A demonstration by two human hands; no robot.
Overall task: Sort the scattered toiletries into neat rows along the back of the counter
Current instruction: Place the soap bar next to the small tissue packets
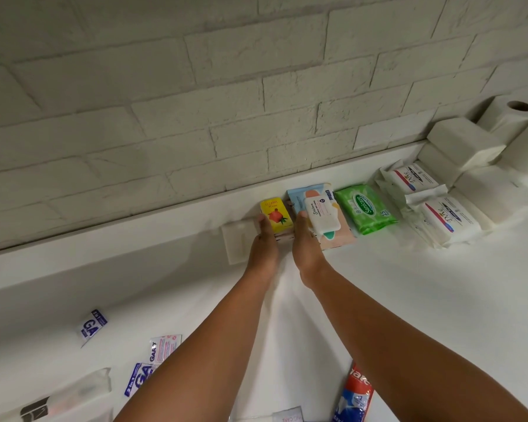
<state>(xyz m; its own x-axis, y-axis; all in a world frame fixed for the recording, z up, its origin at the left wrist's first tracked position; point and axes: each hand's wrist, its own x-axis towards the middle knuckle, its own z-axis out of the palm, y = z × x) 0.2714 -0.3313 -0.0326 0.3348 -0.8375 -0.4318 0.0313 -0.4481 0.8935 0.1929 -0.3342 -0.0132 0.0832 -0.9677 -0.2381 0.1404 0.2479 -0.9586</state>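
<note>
Hands: our left hand (264,242) and right hand (306,248), fingers straight, press the soap box's (275,215) two sides at the counter's (409,300) back.
Done: we judge paper roll (512,123), white packs (445,220) and green wipes (366,208) already rowed along the wall (195,117).
Left: toothpaste (352,394), then sachets (93,325), lie scattered near us.

"UZANA Rose" on the yellow box (275,215), "Sanicare" and "15" on the green wipes pack (365,208), "Dove" on two white packs (410,178), "GA" on a blue sachet (92,325), "GAR" on a pink-printed sachet (162,348); "gate" on the red toothpaste tube (354,394)
</note>
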